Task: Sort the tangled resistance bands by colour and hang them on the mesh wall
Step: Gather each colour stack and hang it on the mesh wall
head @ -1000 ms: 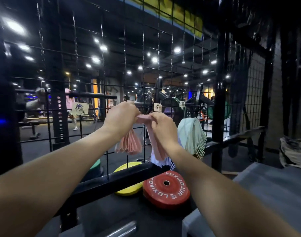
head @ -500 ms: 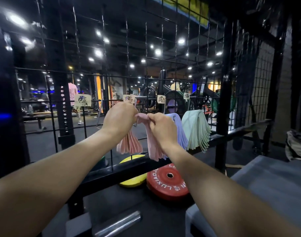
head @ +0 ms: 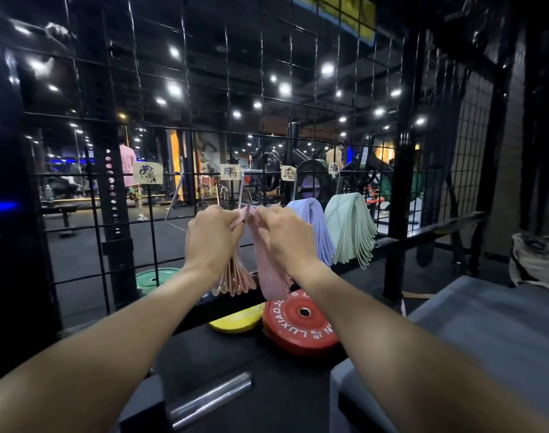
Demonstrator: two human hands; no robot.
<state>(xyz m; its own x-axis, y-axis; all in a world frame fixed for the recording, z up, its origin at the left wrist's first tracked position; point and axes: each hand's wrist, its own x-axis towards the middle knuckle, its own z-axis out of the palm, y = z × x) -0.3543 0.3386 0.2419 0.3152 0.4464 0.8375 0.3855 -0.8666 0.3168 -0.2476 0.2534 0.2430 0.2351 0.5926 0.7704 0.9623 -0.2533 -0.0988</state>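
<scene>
**Both hands pinch pink bands at the mesh**

Left of the grip, paper labels hang on the mesh, and a green plate lies on the floor beyond it.

The left hand has its fingers curled, pinching the top of a pink band. A pink bunch hangs below that hand. The right hand touches the left at the fingertips and pinches the same band; a second pink bunch hangs under its wrist. Both grips are pressed together on the band, just in front of the mesh.

Below the grip, a yellow plate and a red plate lean at the foot of the mesh.

Right of the grip, purple bands hang just beside the right hand, then green bands. Farther right a grey tabletop shows.
</scene>
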